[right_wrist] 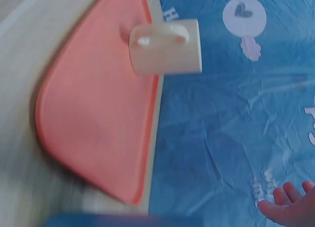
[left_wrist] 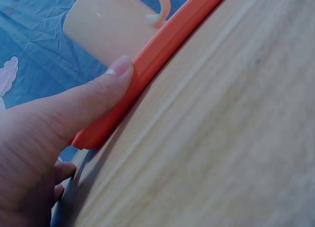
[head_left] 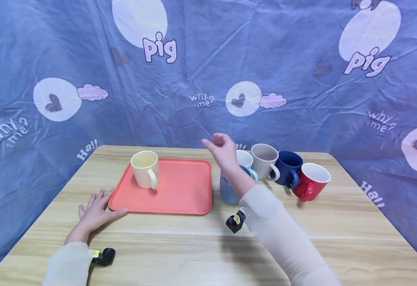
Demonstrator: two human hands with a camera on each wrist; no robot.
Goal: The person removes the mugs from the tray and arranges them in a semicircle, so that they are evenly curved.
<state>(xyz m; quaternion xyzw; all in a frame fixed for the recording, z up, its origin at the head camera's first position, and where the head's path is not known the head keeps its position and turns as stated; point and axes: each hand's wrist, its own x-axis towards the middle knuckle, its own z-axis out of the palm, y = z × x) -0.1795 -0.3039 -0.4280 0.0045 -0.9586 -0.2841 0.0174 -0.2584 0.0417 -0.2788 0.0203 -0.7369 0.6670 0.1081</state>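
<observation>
My left hand (head_left: 97,212) rests at the near left corner of a coral-red tray (head_left: 183,190). Its thumb (left_wrist: 106,86) lies against the front rim and the other fingers are spread along the left side. On the tray's left part stands a cream mug (head_left: 145,171), upright, handle toward the front. My right hand (head_left: 224,153) is raised in the air, nothing in it, its fingers loosely bent and apart from the thumb. Below that wrist stands a grey-blue mug (head_left: 227,192), partly hidden by the forearm. A white and light-blue mug (head_left: 245,158) shows just behind it.
To the right stand a light grey mug (head_left: 262,163), a dark blue mug (head_left: 288,163) and a red mug (head_left: 310,182) with a white inside. All are on a wooden table (head_left: 179,246). A blue printed cloth (head_left: 201,67) hangs behind the table.
</observation>
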